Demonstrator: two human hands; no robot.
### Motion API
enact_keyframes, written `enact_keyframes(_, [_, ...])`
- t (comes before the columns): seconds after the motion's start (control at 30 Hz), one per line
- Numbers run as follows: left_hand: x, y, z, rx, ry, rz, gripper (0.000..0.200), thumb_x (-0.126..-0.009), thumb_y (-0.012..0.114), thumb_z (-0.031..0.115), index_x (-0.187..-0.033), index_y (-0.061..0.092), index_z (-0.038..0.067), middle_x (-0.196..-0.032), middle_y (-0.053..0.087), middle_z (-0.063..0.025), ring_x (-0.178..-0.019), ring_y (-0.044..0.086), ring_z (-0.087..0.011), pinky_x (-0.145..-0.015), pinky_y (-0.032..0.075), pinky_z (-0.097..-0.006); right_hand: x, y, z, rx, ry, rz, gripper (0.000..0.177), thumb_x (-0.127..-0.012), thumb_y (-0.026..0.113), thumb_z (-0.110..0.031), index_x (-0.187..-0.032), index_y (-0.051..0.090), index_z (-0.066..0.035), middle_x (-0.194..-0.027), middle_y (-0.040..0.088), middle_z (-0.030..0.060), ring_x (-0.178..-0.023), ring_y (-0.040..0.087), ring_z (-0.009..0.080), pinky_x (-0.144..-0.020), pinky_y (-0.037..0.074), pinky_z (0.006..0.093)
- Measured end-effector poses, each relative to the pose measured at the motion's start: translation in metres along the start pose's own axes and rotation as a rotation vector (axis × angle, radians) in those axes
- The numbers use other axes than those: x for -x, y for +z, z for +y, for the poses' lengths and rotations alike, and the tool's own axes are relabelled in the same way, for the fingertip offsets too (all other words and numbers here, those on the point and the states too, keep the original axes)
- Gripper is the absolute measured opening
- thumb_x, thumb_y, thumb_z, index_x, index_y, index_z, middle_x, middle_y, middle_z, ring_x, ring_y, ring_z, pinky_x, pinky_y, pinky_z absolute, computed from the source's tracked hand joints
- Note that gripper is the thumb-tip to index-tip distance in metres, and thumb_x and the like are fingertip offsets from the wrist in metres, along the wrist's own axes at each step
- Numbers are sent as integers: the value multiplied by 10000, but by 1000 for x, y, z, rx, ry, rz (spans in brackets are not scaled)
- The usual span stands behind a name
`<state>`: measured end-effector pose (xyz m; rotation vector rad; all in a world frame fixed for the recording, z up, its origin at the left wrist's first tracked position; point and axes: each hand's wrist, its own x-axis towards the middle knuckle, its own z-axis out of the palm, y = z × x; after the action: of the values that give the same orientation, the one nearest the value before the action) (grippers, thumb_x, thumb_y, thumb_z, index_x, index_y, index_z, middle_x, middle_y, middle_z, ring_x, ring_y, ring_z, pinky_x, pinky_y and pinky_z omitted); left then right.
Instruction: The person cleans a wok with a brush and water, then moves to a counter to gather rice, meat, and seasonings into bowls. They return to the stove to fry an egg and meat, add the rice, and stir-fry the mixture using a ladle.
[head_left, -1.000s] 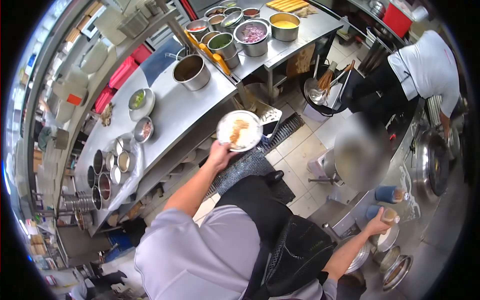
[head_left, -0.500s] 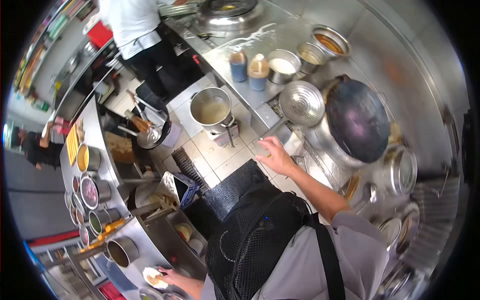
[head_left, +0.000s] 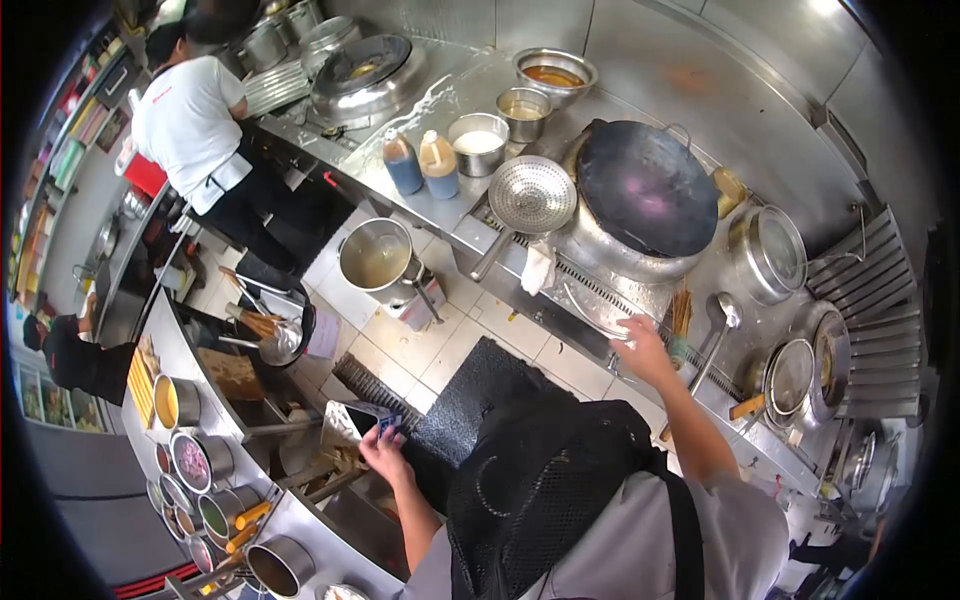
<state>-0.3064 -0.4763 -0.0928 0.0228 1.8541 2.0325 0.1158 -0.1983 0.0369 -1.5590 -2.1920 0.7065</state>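
My left hand (head_left: 386,455) is raised beside the left counter, its fingers apart and nothing in it. My right hand (head_left: 645,352) reaches over the stove's front edge, fingers spread and seemingly empty. Close to it on the stove lie a bamboo brush (head_left: 681,315) and a metal ladle (head_left: 727,312). Further back, a large dark wok (head_left: 645,190) sits on its burner. Left of the wok rests a perforated strainer (head_left: 532,195), with a white cloth (head_left: 538,268) near its handle.
Two sauce bottles (head_left: 438,165) and several metal pots stand behind the strainer. A pot (head_left: 376,255) stands low between the counters. Ingredient containers (head_left: 202,461) line the left counter. A person in white (head_left: 190,125) works at the far stove; another in black (head_left: 88,355) stands far left.
The view has turned. My left hand has left the white item at the lower counter and is now empty, further forward. My right hand has moved over the stove edge.
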Motion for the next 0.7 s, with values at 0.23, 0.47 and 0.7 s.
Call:
enact_keyframes(0.23, [-40,91,-29,-183,-207,-442,205,-950,591,185,-1035,558,1,-961,620,-105,-836,660,-205,-650,550,-294,105,-9,115,254,348,596,489,-824,686,-108,-1278,523,-30,-1256,442,245,-1077,537,404,-949,447,436])
enact_keyframes(0.47, [-41,153,-70,-636,-369,-715,180,-875,527,19,-1042,581,-23,-858,612,-91,-685,651,-204,-552,529,-291,164,32,138,38,834,625,804,-748,724,-96,-1433,313,-15,-1215,389,314,-1080,495,460,-963,423,480])
enact_keyframes(0.7, [-67,119,-162,-1067,-300,-958,162,-764,658,146,-872,663,25,-778,654,-139,-697,662,-282,-594,545,-364,160,70,200,6,957,552,779,-761,565,1,-1467,235,-13,-1152,469,373,-1033,530,517,-936,436,496])
